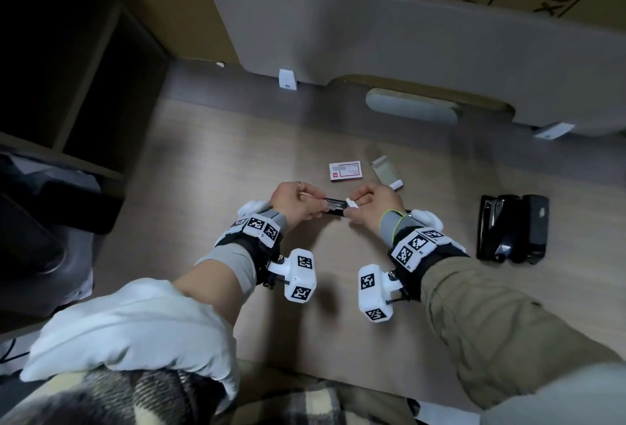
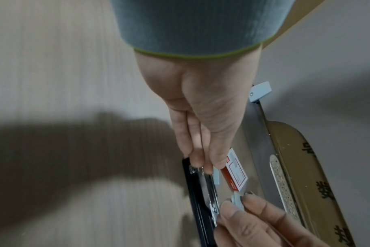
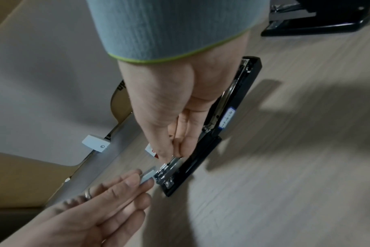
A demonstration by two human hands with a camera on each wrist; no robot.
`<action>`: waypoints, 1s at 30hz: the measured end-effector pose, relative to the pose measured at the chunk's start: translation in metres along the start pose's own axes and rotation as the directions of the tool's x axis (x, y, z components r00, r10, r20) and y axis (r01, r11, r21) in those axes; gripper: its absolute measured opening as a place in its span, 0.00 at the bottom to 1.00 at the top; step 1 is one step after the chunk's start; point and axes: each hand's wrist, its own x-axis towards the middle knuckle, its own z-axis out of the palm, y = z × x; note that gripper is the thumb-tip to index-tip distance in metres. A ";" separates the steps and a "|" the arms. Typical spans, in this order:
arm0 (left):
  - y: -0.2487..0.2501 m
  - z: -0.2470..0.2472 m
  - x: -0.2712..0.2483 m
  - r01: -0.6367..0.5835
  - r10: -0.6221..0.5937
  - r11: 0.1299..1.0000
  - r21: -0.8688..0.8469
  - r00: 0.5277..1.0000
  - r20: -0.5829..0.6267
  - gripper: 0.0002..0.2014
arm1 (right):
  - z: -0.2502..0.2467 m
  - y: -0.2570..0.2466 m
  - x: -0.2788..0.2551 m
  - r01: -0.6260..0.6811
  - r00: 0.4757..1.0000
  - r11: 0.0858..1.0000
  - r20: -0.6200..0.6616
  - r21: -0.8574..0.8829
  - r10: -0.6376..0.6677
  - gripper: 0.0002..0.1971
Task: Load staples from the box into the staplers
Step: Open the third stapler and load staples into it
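A long black stapler lies opened on the desk between my hands, its metal staple rail showing. My left hand is at the stapler's left end and pinches a pale staple strip at its fingertips. My right hand pinches a second pale strip just above the rail. The red-and-white staple box lies closed just beyond the stapler.
An opened grey carton lies right of the staple box. More black staplers lie at the right. A grey partition and an oval cable cover bound the far side. Dark shelving stands off the desk's left edge.
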 end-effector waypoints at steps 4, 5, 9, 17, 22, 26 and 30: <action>-0.002 0.005 0.006 0.002 0.003 0.998 0.056 0.997 -0.079 0.09 | -0.003 0.001 0.003 0.040 0.998 0.996 -0.051 -0.083 -0.044 0.15; -0.003 0.006 0.008 -0.009 0.016 0.998 0.065 0.995 -0.096 0.09 | -0.004 0.001 0.003 0.052 0.997 0.986 -0.054 -0.160 -0.061 0.14; -0.010 0.013 0.015 -0.106 0.119 0.986 0.126 0.988 -0.102 0.08 | -0.014 0.007 -0.002 0.099 0.987 0.921 -0.078 -0.377 -0.138 0.08; -0.019 0.015 0.021 -0.172 0.217 0.908 0.381 0.973 -0.078 0.09 | -0.012 0.018 0.004 0.098 0.988 0.894 -0.063 -0.436 -0.140 0.09; -0.019 0.013 0.019 -0.148 0.167 0.947 0.286 0.985 -0.043 0.09 | -0.011 0.023 0.008 0.106 0.990 0.904 -0.046 -0.414 -0.137 0.09; -0.016 0.015 0.015 -0.146 0.155 0.971 0.189 0.987 -0.031 0.10 | -0.010 0.025 0.012 0.098 0.991 0.909 -0.042 -0.405 -0.126 0.10; -0.019 0.014 0.011 -0.147 0.156 0.973 0.177 0.987 -0.034 0.12 | -0.011 0.023 0.014 0.098 0.992 0.912 -0.035 -0.398 -0.122 0.09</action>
